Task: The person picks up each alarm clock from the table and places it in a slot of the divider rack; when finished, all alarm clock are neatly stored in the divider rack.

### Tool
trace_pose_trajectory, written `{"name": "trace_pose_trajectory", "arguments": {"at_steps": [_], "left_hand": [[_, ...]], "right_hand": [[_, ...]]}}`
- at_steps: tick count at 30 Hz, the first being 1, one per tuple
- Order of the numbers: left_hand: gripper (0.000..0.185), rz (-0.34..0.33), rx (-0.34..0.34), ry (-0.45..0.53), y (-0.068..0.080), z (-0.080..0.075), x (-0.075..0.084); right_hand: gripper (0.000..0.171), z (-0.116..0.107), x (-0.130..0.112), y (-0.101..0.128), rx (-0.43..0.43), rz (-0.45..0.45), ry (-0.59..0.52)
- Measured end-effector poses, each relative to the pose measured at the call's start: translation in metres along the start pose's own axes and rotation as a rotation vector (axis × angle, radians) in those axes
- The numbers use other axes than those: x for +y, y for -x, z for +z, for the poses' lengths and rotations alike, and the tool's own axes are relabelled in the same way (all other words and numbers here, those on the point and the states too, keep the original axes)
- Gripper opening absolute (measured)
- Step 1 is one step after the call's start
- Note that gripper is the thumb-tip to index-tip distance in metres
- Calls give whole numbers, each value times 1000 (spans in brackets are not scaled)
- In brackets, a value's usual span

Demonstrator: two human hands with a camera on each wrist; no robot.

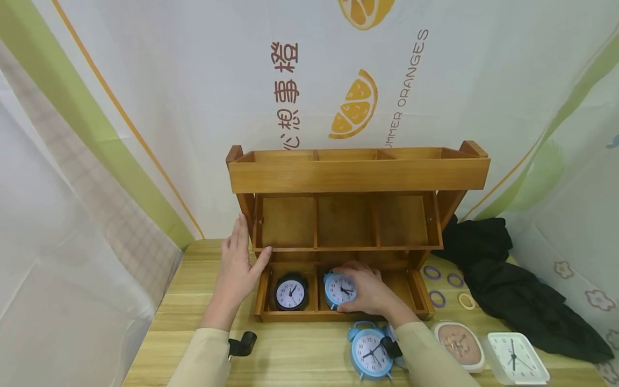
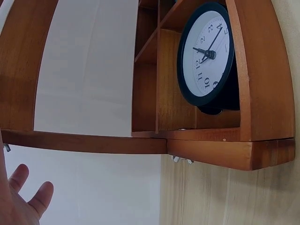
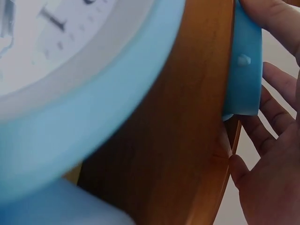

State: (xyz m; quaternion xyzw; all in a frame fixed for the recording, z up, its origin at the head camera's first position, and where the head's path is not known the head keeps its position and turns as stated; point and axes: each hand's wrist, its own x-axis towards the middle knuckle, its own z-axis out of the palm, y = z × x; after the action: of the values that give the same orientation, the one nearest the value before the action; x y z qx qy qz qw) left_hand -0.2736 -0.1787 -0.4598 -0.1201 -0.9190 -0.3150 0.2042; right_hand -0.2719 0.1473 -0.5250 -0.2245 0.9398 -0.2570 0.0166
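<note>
Sitting in the middle bottom compartment of the brown wooden three-tier shelf (image 1: 358, 174), the small round light-blue alarm clock (image 1: 339, 289) is gripped by the right hand (image 1: 369, 294) with curled fingers. A round black alarm clock (image 1: 290, 293) stands in the left compartment. The left hand (image 1: 238, 267) rests flat, fingers straight, against the shelf's left side.

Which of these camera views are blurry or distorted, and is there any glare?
Head view: sharp, evenly lit, the wooden shelf bowed by wide-angle distortion. Left wrist view: sharp black clock, curved frame edges. Right wrist view: blue clock too close, blurred. No strong glare.
</note>
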Motion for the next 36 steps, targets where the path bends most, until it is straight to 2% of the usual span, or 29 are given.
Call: {"name": "trace_pose_trajectory", "arguments": {"at_steps": [7, 13, 22, 30, 36], "left_hand": [[99, 9, 3, 9, 0, 1, 0], [98, 11, 4, 16, 0, 1, 0], [98, -9, -15, 15, 1, 0, 1], [97, -22, -24, 16, 0, -2, 1], [97, -18, -22, 11, 1, -1, 1]], "right_hand": [[83, 3, 5, -1, -11, 20, -17], [81, 3, 6, -1, -41, 73, -33], [79, 3, 6, 6, -71, 106, -91], [83, -7, 8, 28, 16, 43, -125], [86, -22, 4, 55, 26, 34, -121]]}}
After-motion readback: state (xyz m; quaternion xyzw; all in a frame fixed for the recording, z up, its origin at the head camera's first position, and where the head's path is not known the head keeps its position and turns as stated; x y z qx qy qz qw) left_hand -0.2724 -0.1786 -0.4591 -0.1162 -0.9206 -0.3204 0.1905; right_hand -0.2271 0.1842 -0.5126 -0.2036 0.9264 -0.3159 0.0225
